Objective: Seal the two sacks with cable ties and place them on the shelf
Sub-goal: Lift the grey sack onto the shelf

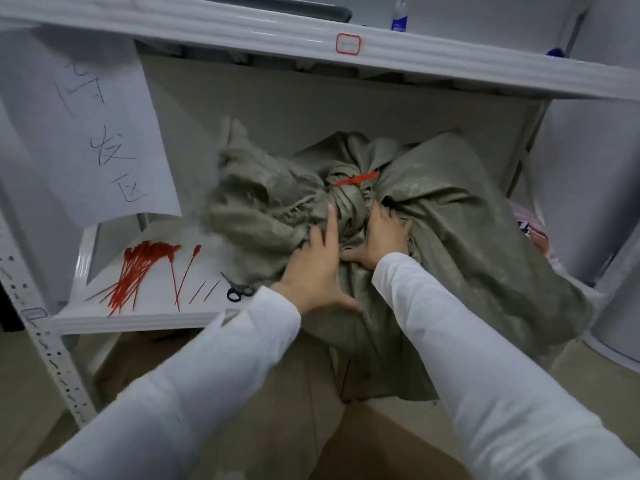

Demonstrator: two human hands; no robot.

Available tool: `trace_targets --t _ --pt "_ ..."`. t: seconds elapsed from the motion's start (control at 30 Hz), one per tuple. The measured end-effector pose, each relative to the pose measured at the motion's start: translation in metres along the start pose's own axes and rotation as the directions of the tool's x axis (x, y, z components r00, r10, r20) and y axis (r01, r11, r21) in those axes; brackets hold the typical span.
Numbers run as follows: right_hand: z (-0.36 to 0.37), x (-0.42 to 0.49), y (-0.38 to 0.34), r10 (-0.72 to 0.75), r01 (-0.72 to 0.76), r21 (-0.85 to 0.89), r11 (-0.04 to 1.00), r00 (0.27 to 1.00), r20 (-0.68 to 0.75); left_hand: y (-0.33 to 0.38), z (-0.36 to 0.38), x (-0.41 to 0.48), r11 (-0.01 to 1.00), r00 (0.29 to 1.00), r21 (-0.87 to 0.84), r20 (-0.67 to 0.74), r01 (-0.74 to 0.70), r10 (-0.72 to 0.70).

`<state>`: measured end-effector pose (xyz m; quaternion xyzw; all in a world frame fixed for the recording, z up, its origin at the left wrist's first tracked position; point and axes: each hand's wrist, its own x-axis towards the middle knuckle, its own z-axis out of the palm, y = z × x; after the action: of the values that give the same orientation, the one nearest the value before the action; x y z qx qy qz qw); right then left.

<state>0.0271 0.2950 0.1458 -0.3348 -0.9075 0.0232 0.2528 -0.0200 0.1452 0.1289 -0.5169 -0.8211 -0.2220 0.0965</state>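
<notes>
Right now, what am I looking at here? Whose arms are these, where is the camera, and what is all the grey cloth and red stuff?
There is no machine: a person in white sleeves wears a wide-angle camera on the head, so you look forward and down along both arms. The left hand and the right hand press on a grey sack that lies on a white shelf, partly hanging over its front edge. The sack's neck is bunched and bound with a red cable tie. Whether the grey cloth is one sack or two, I cannot tell. To the left on the shelf lie a bundle of spare ties and small scissors. A paper sign with handwriting hangs above them. Neither hand holds a tool; the fingers rest on or dig into the cloth.
</notes>
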Motion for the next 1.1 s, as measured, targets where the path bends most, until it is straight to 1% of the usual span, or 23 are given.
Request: trace_targets --t 0.1,0.17,0.27,0.3,0.33,0.37,0.4,0.43,0.5,0.53,0.6,0.67,0.73,0.8,0.87,0.93,1.0,1.03,1.1 --pt "0.004 0.019 0.0 -0.003 0.003 0.064 0.998 1.0 -0.001 0.017 0.017 0.011 0.998 0.998 -0.006 0.011 0.07 -0.07" --pt "0.002 0.026 0.012 -0.028 0.025 0.163 0.986 0.999 0.016 0.027 0.022 0.024 0.993 0.994 0.047 0.017 0.11 -0.111" --pt "-0.011 0.018 0.034 -0.057 0.043 0.35 0.936 0.998 0.028 0.039 0.028 0.042 0.983 0.991 0.136 0.016 0.126 -0.129" --pt "-0.017 0.01 0.041 -0.064 0.05 0.362 0.931 0.998 0.027 0.04 0.03 0.048 0.98 0.99 0.144 0.014 0.139 -0.143" --pt "-0.023 0.001 0.048 -0.057 0.048 0.312 0.949 0.998 0.019 0.04 0.029 0.054 0.977 0.987 0.144 0.011 0.156 -0.159" --pt "-0.028 -0.01 0.054 -0.034 0.03 0.208 0.978 0.999 0.012 0.038 0.028 0.061 0.975 0.984 0.138 0.005 0.173 -0.175" --pt "-0.033 -0.021 0.061 0.012 -0.014 0.103 0.995 1.0 0.022 0.037 0.025 0.068 0.973 0.982 0.132 -0.005 0.188 -0.189" --pt "-0.036 -0.031 0.068 0.069 -0.071 0.046 0.996 0.996 0.056 0.035 0.021 0.075 0.972 0.98 0.13 -0.017 0.198 -0.198" --pt "-0.036 -0.043 0.082 0.134 -0.147 0.065 0.987 0.977 0.167 0.033 0.014 0.085 0.967 0.978 0.147 -0.028 0.208 -0.206" --pt "-0.035 -0.046 0.087 0.13 -0.15 0.087 0.985 0.97 0.207 0.032 0.011 0.089 0.963 0.978 0.172 -0.023 0.206 -0.205" --pt "-0.032 -0.044 0.089 0.097 -0.118 0.083 0.99 0.97 0.225 0.032 0.008 0.096 0.953 0.979 0.229 -0.011 0.2 -0.203" --pt "-0.029 -0.037 0.083 0.078 -0.084 0.027 0.996 0.98 0.185 0.028 0.007 0.104 0.939 0.978 0.279 -0.018 0.202 -0.206" --pt "-0.022 -0.026 0.075 0.083 -0.083 -0.003 0.997 0.989 0.12 0.022 0.006 0.111 0.924 0.976 0.314 -0.049 0.217 -0.212" --pt "-0.013 -0.016 0.065 0.105 -0.105 0.018 0.994 0.994 0.033 0.015 0.005 0.118 0.912 0.97 0.332 -0.103 0.242 -0.22" --pt "0.0 -0.003 0.051 0.139 -0.136 0.089 0.987 0.99 -0.031 0.005 0.005 0.124 0.905 0.962 0.334 -0.157 0.264 -0.223" --pt "0.012 0.013 0.036 0.171 -0.155 0.196 0.968 0.983 -0.069 -0.007 0.005 0.129 0.925 0.959 0.267 -0.165 0.27 -0.232" --pt "0.02 0.028 0.026 0.199 -0.167 0.284 0.944 0.976 -0.091 -0.018 0.006 0.132 0.957 0.959 0.119 -0.137 0.265 -0.248" --pt "0.023 0.035 0.024 0.212 -0.172 0.314 0.934 0.972 -0.098 -0.022 0.006 0.133 0.966 0.962 0.062 -0.13 0.249 -0.24" --pt "0.026 0.048 0.023 0.229 -0.18 0.33 0.926 0.966 -0.116 -0.03 0.006 0.135 0.98 0.97 0.025 -0.149 0.2 -0.194"
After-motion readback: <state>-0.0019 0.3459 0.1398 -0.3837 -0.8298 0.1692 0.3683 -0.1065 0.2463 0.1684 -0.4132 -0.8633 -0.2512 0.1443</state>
